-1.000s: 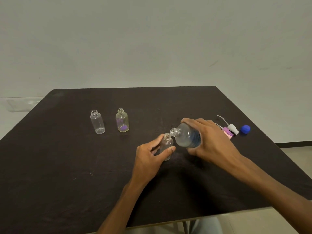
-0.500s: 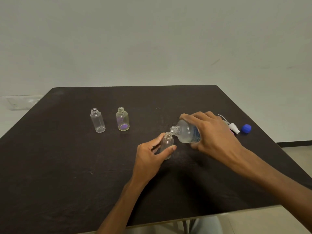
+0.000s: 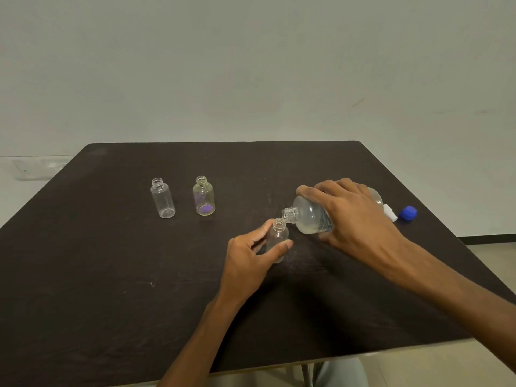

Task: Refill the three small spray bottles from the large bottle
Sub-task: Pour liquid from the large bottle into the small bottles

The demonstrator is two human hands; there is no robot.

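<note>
My left hand (image 3: 248, 254) holds a small clear bottle (image 3: 278, 236) upright on the dark table (image 3: 111, 275), thumb and fingers round its body. My right hand (image 3: 354, 216) grips the large clear bottle (image 3: 308, 216), tipped almost flat with its open mouth just over the small bottle's neck. Two more small open bottles stand at the back left: a plain clear one (image 3: 163, 197) and a yellowish one (image 3: 204, 195) with purple at its base.
A blue cap (image 3: 408, 213) and a white spray head (image 3: 389, 212) lie on the table right of my right hand. The table's near edge runs below my forearms; a pale wall stands behind.
My right hand has tipped the large bottle further down and brought its mouth closer over the small bottle. My left hand has stayed on the small bottle.
</note>
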